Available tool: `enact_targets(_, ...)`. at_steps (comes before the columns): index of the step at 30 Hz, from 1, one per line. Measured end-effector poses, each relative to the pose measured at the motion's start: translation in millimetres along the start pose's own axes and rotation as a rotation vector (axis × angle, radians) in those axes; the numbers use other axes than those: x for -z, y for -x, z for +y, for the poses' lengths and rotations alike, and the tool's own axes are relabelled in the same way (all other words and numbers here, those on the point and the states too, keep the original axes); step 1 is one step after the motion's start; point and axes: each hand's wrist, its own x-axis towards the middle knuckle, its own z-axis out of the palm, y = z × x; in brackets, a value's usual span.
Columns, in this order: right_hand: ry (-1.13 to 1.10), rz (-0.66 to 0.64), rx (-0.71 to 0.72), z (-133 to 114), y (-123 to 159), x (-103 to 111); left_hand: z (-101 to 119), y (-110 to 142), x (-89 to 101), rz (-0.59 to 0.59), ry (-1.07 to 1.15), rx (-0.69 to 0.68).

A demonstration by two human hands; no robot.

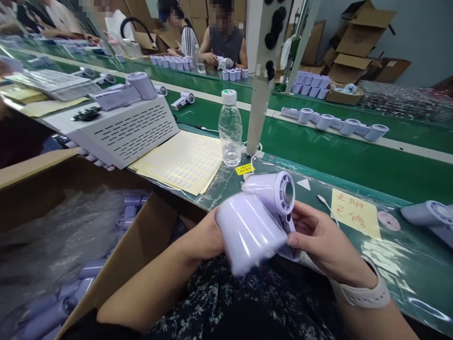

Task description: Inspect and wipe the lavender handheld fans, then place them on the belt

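I hold a lilac handheld fan (pixel 258 217) over my lap at the near edge of the green bench. Its round head with the vent opening faces up and away, and the handle end points toward me, slightly blurred. My left hand (pixel 203 236) grips it from the left, mostly hidden behind the body. From the right, my right hand (pixel 320 241) holds it with the thumb pressed against the handle and the fingers curled behind. A pale strap sits on my right wrist.
A water bottle (pixel 230 127) stands by a white post (pixel 260 80). Yellow sticker sheets (pixel 180 163) lie beside a white vented box (pixel 120 130). A cardboard box (pixel 116 264) at my left holds several lilac fans. Another fan (pixel 430 217) lies right. People sit across the conveyor.
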Motion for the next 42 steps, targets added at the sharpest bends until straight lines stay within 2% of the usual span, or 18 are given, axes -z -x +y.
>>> enact_targets(2, 0.023, 0.096, -0.011, 1, 12, 10, -5, -13, -3.9, 0.038, -0.009, -0.050)
enact_targets(5, -0.019, 0.270, -0.014, 4, 25, 16, -7, -28, -15.6, 0.146, 0.089, -0.096)
enact_targets(8, -0.161, 0.361, -0.008, 7, 36, 14, -7, -30, -31.7, 0.066, 0.184, -0.014)
enact_targets(14, -0.229, 0.333, 0.083, 14, 53, 10, -16, -17, -56.2, -0.189, 0.202, 0.014)
enact_targets(17, -0.214, 0.297, 0.094, 18, 53, 8, -20, -16, -58.7, -0.228, 0.139, 0.002)
enact_targets(21, -0.219, 0.307, 0.088, 20, 47, 3, -21, -17, -57.9, -0.226, 0.064, -0.002)
enact_targets(25, -0.265, 0.274, 0.034, 19, 42, 0, -18, -16, -56.8, -0.195, 0.063, 0.035)
enact_targets(30, -0.286, 0.271, 0.034, 21, 42, -1, -17, -16, -52.6, -0.180, 0.053, 0.033)
enact_targets(36, -0.261, 0.253, 0.055, 24, 47, 0, -16, -13, -51.3, -0.238, 0.045, 0.050)
enact_targets(39, -0.233, 0.269, 0.043, 22, 47, 0, -19, -16, -51.7, -0.198, 0.053, 0.046)
enact_targets(42, -0.246, 0.318, 0.022, 21, 46, -1, -25, -21, -51.0, -0.091, 0.132, 0.075)
